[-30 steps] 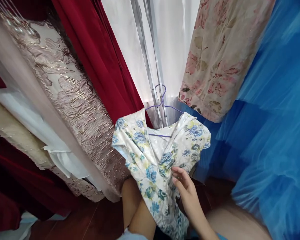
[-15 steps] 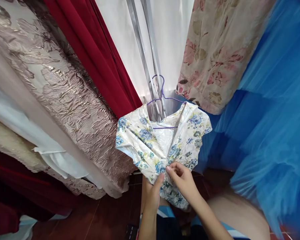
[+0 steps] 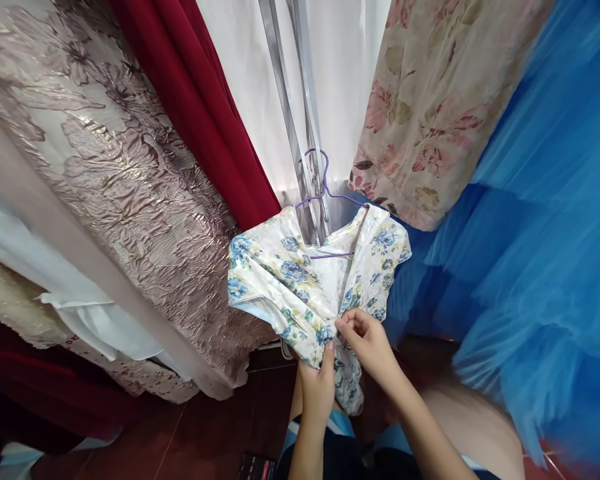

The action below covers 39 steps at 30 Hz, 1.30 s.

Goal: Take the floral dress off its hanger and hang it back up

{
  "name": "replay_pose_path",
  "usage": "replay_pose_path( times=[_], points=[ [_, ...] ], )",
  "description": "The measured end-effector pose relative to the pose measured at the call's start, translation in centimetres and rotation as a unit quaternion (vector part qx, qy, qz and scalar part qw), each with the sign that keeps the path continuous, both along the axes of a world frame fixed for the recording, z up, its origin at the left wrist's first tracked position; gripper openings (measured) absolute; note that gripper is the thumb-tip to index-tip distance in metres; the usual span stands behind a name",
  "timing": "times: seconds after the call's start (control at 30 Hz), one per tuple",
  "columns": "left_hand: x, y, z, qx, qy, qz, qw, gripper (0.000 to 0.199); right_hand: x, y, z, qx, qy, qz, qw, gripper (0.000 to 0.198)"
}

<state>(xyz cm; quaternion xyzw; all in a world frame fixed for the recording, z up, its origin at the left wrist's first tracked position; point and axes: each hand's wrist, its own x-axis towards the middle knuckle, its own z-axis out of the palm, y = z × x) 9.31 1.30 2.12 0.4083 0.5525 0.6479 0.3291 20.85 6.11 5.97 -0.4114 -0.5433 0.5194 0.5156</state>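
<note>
A white blouse [image 3: 295, 273] printed with blue flowers and short sleeves hangs on a purple wire hanger [image 3: 325, 185]. Its V-shaped front gapes above my fingers. My left hand [image 3: 319, 380] grips the lower front, thumb on top and the other fingers behind the cloth. At the bottom of the V, the thumb and forefinger of my right hand [image 3: 363, 337] pinch the edge of the blouse. Whether a zip pull or another fastener sits in that pinch is too small to tell.
Around the blouse hang a pink brocade garment [image 3: 125, 160], a dark red cloth [image 3: 200, 107], a white cloth [image 3: 345, 73] with grey ribbons [image 3: 286, 87], a pink floral garment [image 3: 425, 120] and blue tulle [image 3: 540, 247]. Below lies a red-brown tiled floor [image 3: 200, 433] with a dark box [image 3: 256, 465].
Both hands keep hold of the blouse. The left hand has shifted slightly right, and the right hand slightly up. The blouse's lower part is bunched a little more, and the view has shifted slightly.
</note>
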Motion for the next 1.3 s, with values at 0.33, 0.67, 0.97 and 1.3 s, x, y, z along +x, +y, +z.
replay_pose_path(
  times=[0.33,0.67,0.97,1.3],
  points=[
    [1.6,-0.6,1.3,0.002,-0.017,-0.038,0.999,0.061,0.5,-1.5,1.5,-0.057,0.147,0.006,0.987,0.031],
    [0.4,-0.4,1.2,0.003,0.039,-0.036,0.999,0.054,-0.3,-0.9,1.7,-0.114,0.220,0.033,0.968,0.030],
    [-0.3,-0.6,0.9,-0.015,0.038,-0.041,0.998,0.061,-0.2,1.0,4.5,-0.085,0.198,0.037,0.976,0.031],
    [-1.1,-0.5,0.1,-0.013,0.022,-0.032,0.999,0.069,-0.4,2.9,6.8,-0.068,0.175,0.050,0.981,0.031]
  ],
)
